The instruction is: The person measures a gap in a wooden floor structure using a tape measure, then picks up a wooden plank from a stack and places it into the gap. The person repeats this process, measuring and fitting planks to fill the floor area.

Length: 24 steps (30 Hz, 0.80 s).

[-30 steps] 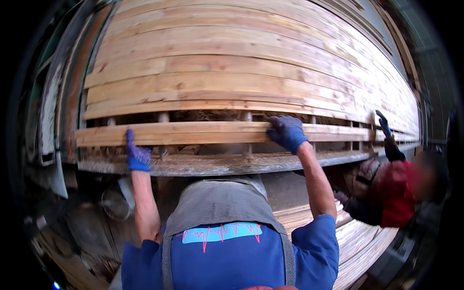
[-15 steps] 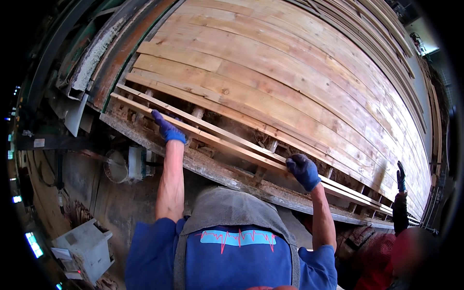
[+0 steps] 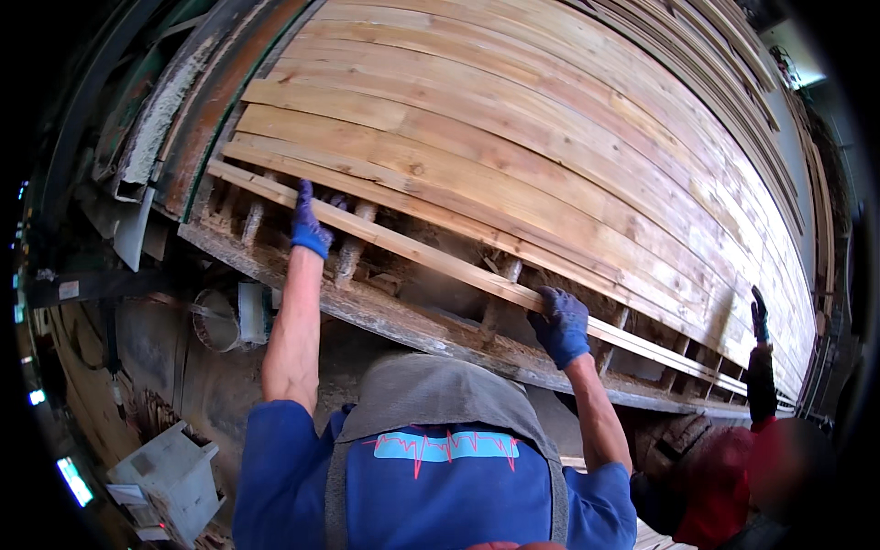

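A long, narrow wooden strip runs across the near side of a bed of planks, apart from the nearest plank edge by a gap. Toward the right it looks like two strips lying side by side. My left hand, in a blue-purple glove, grips it near its left end, thumb on top and fingers partly hidden behind. Farther right, my right hand, gloved alike, is closed over the strip.
Rollers and wood debris show below the strip. A rough frame edge borders the near side. A rusty metal rail stands at left. At right, another person's gloved hand is raised by the planks. A grey box sits lower left.
Both hands have pushed the nearer strip away from me, closing the gap between it and the second strip. My left hand has turned more upright; my right hand has shifted slightly left.
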Motion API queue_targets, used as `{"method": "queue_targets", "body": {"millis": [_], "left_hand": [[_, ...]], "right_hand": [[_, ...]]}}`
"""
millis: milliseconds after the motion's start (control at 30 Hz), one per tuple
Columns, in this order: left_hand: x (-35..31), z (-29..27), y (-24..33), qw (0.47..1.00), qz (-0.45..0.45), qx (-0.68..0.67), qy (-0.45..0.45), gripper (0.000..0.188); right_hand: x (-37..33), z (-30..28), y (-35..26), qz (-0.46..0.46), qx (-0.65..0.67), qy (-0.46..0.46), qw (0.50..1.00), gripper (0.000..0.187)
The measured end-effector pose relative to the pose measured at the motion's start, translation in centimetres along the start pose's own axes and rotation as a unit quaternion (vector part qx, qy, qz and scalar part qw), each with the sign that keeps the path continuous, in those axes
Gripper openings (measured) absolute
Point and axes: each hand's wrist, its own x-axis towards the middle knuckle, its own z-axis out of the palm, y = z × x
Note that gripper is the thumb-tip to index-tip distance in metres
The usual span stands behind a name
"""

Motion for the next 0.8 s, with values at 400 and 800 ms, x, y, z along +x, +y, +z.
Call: {"method": "queue_targets", "body": {"millis": [400,800], "left_hand": [[-1.2,1.9,0.1,0.99,0.102,-0.009,0.101,0.072],[-7.1,-0.3,1.5,0.994,0.075,-0.025,0.081,0.066]], "right_hand": [[7.2,-4.7,-0.5,-0.048,-0.007,0.112,0.993,0.034],[6.3,-3.3,-0.8,-0.002,-0.008,-0.148,0.989,0.032]]}}
